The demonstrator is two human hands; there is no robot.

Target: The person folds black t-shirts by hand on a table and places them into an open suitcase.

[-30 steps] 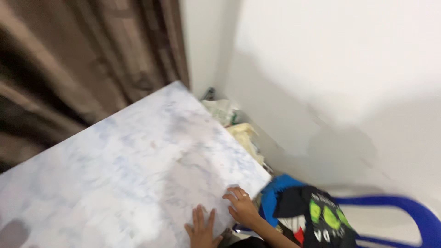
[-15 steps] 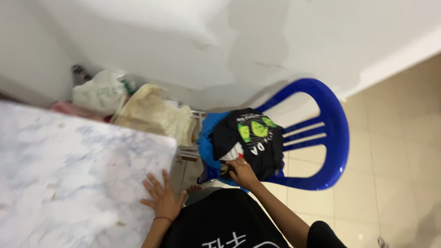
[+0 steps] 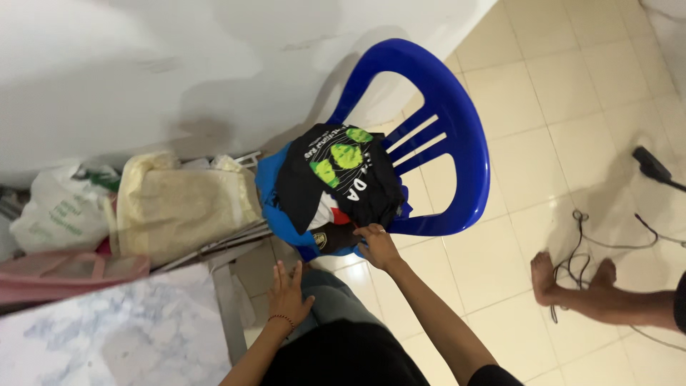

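Clothes [image 3: 336, 179] heaped on blue chair [image 3: 457, 136], right hand [image 3: 376, 245] touching.

The pile of clothes [image 3: 336, 182] hides the blue chair's [image 3: 457, 129] seat; another person's legs [image 3: 593, 297] run off-frame, seemingly seated.

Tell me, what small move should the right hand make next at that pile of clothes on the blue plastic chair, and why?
Probably close the right hand on the black printed T-shirt: its fingertips already touch the pile's front edge on the blue plastic chair, while the left hand rests open on the person's knee.
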